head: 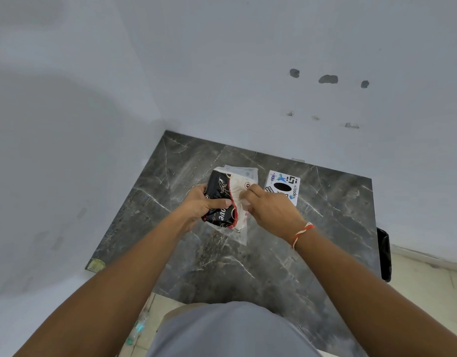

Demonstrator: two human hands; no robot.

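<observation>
worktop: dark veined marble, far-left corner against the walls | white stickered box: near far edge | packet: middle, just left of box, resting or lifted unclear | yellow label: near-left corner

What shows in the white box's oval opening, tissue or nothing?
No tissue: the opening of the white stickered box is plain dark.

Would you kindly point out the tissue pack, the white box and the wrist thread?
tissue pack (pixel 219 185), head view, black printed face.
white box (pixel 282 187), head view, dark oval opening.
wrist thread (pixel 302 234), head view, red-and-white strand.
</observation>
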